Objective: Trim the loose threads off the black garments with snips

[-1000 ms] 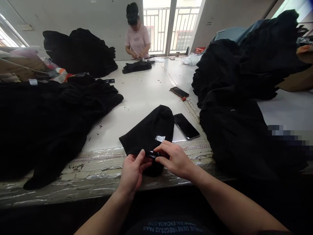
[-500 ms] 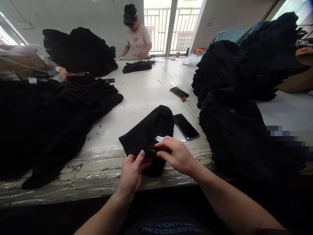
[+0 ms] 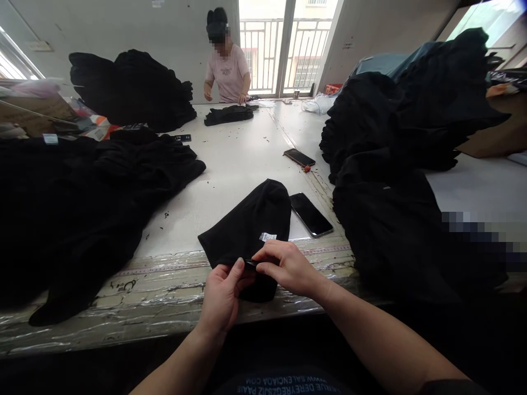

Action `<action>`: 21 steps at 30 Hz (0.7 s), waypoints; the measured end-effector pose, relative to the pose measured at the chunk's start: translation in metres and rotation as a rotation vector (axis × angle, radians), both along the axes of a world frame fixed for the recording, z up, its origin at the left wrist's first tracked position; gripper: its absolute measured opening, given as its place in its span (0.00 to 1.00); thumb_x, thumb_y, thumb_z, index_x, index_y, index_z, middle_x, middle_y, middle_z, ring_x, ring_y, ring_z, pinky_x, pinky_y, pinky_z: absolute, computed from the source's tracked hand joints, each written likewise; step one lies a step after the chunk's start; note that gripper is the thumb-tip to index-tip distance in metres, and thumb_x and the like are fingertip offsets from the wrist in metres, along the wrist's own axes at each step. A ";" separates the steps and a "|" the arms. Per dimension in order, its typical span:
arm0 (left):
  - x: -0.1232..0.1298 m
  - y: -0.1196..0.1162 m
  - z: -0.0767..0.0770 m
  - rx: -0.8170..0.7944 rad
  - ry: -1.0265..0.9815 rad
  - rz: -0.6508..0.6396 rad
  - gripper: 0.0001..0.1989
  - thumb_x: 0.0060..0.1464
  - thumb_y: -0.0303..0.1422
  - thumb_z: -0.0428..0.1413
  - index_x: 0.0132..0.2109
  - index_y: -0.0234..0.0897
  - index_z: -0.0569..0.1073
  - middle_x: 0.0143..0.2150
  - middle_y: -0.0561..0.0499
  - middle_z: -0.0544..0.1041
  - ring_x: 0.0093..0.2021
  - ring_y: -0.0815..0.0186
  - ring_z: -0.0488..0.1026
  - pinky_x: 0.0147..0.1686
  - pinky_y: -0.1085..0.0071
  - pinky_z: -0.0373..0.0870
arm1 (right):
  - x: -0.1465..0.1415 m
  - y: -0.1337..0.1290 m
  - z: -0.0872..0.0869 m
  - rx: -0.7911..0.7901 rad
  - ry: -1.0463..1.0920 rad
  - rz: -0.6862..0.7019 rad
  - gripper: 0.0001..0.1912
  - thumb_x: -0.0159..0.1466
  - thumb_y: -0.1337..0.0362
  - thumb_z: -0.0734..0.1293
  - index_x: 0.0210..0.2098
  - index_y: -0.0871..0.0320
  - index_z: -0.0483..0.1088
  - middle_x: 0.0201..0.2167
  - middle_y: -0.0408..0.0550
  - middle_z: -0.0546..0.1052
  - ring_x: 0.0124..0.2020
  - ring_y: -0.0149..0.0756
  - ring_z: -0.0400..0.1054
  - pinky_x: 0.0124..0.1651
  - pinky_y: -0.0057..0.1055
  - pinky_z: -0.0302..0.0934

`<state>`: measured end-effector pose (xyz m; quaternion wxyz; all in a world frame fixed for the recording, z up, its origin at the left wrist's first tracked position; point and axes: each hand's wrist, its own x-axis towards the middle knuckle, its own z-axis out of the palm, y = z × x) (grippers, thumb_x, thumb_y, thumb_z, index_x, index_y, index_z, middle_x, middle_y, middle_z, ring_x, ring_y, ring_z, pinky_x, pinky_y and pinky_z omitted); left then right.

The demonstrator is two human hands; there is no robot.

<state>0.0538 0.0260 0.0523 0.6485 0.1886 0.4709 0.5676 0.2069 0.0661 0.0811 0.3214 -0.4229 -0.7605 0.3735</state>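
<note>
A black cloth piece (image 3: 251, 219), rounded at its far end and carrying a small white label (image 3: 267, 237), lies at the near edge of the table. My left hand (image 3: 224, 288) pinches its near edge between thumb and fingers. Close beside it, my right hand (image 3: 284, 269) is closed in a pinch around a small, dark, shiny object (image 3: 250, 264), whose tip meets the cloth by my left thumb. Most of this object is hidden by my fingers, and I cannot make out its kind.
Black cloth heaps stand left (image 3: 82, 203) and right (image 3: 395, 219). A black phone (image 3: 310, 214) lies beside the cloth piece, with a second phone (image 3: 299, 157) farther back. Across the white table (image 3: 230, 153), a person (image 3: 228, 71) stands by a folded black cloth (image 3: 228, 114).
My right hand has moved down and slightly left, away from the white label to beside my left thumb. Across the table, the other person's hand has come to the folded cloth.
</note>
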 end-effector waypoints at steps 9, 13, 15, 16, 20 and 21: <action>0.002 -0.001 0.000 -0.011 0.018 -0.015 0.16 0.40 0.37 0.67 0.31 0.29 0.74 0.28 0.47 0.79 0.28 0.66 0.76 0.30 0.73 0.73 | 0.001 -0.001 -0.002 -0.072 0.065 0.010 0.06 0.55 0.73 0.68 0.30 0.59 0.75 0.27 0.43 0.73 0.30 0.30 0.67 0.34 0.27 0.61; 0.001 -0.005 -0.005 -0.007 0.066 -0.030 0.17 0.41 0.40 0.66 0.32 0.31 0.73 0.29 0.48 0.79 0.29 0.67 0.75 0.31 0.73 0.72 | 0.002 -0.005 -0.005 -0.149 0.104 0.007 0.05 0.55 0.73 0.67 0.29 0.58 0.74 0.27 0.43 0.73 0.28 0.29 0.66 0.31 0.26 0.61; -0.013 -0.011 0.002 0.000 0.192 -0.149 0.16 0.46 0.42 0.63 0.30 0.32 0.73 0.25 0.50 0.78 0.25 0.69 0.74 0.29 0.74 0.70 | 0.009 0.000 -0.006 -0.229 0.162 -0.030 0.04 0.56 0.70 0.66 0.30 0.59 0.73 0.24 0.42 0.72 0.24 0.27 0.65 0.26 0.25 0.59; -0.025 -0.013 0.010 0.008 0.291 -0.294 0.16 0.49 0.44 0.60 0.29 0.33 0.73 0.22 0.51 0.76 0.22 0.70 0.72 0.26 0.75 0.68 | 0.016 0.006 -0.007 -0.265 0.213 -0.080 0.04 0.57 0.68 0.66 0.32 0.59 0.73 0.22 0.41 0.70 0.22 0.27 0.63 0.24 0.25 0.59; -0.066 -0.003 0.064 0.170 0.762 -0.796 0.20 0.55 0.46 0.53 0.26 0.35 0.74 0.14 0.53 0.70 0.16 0.70 0.66 0.20 0.75 0.60 | 0.050 0.058 -0.010 -0.265 0.459 -0.502 0.10 0.58 0.61 0.65 0.38 0.60 0.68 0.24 0.41 0.70 0.21 0.26 0.64 0.22 0.24 0.60; -0.067 0.010 0.077 0.286 0.897 -0.721 0.18 0.55 0.45 0.53 0.26 0.36 0.74 0.16 0.52 0.72 0.20 0.69 0.69 0.23 0.75 0.63 | 0.057 0.075 -0.011 -0.248 0.479 -0.612 0.10 0.59 0.62 0.64 0.39 0.59 0.65 0.29 0.42 0.72 0.23 0.26 0.66 0.22 0.23 0.60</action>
